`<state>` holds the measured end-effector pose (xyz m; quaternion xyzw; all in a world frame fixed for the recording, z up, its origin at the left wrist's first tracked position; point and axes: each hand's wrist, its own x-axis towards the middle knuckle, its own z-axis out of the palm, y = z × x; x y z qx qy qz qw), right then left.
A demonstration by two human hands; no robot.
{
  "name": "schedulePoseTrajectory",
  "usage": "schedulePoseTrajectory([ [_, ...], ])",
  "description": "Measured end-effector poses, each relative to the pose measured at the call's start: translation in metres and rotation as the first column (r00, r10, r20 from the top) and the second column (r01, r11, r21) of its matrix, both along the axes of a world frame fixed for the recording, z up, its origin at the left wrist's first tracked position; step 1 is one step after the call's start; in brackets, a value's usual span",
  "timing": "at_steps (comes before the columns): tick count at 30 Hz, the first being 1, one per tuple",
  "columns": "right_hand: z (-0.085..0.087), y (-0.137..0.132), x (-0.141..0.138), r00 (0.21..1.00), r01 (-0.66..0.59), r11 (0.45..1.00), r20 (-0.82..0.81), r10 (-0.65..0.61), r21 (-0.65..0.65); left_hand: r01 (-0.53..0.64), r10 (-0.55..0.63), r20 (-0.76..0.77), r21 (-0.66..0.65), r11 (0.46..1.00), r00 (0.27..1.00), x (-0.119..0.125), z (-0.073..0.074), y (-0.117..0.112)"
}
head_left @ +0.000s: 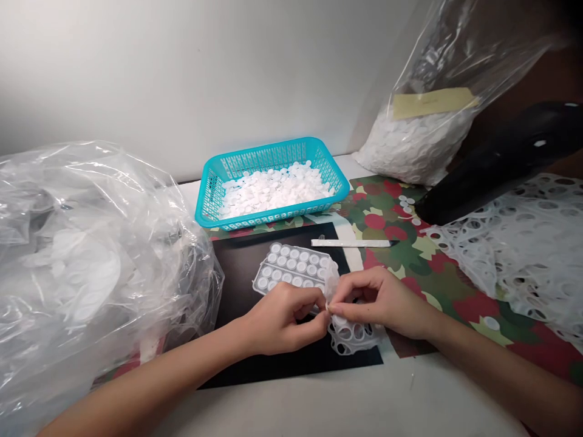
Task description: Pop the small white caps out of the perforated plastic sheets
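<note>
My left hand (285, 318) and my right hand (378, 300) meet over a black mat (237, 285), their fingertips pinching a folded piece of white perforated sheet (350, 335). Its lower part hangs below my fingers, showing round holes. Just behind my hands, a white sheet strip with rows of round discs still in it (291, 266) lies flat on the mat. Its near end runs under my left hand and is hidden. A white strip with a dark tip (350, 243) lies along the mat's far edge.
A teal plastic basket (273, 215) holds loose white discs. Behind it stands a bag of discs (414, 145) with a yellow label. A crumpled clear plastic bag (91, 261) fills the left. Punched white sheet (514, 255) and a black object (501, 164) lie right, on a camouflage-patterned mat (401, 243).
</note>
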<state>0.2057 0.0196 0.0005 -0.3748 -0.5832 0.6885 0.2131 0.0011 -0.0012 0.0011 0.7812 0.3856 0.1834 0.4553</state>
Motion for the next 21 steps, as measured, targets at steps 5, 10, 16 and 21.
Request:
schedulePoseTrajectory([
  [5, 0.0, -0.001, 0.0, 1.0, 0.0, 1.0, -0.002, 0.0, -0.002, 0.015, -0.016, -0.015, -0.057, 0.998, 1.0, 0.0, 0.002, 0.001],
  [10, 0.0, 0.0, 0.001, 0.999, -0.009, 0.999, 0.035, 0.007, 0.048, 0.01, -0.005, 0.047, -0.107, 0.994, 0.999, -0.001, 0.001, 0.004],
  [16, 0.005, 0.01, 0.007, 0.999, 0.031, 0.999, -0.015, -0.031, 0.025, -0.119, 0.144, 0.127, -0.183, 0.976, 0.981, -0.002, 0.003, 0.008],
  [21, 0.004, 0.014, 0.011, 0.995, 0.052, 0.994, -0.083, -0.061, -0.098, -0.192, 0.33, 0.27, -0.432, 0.881, 0.905, -0.004, 0.0, 0.012],
])
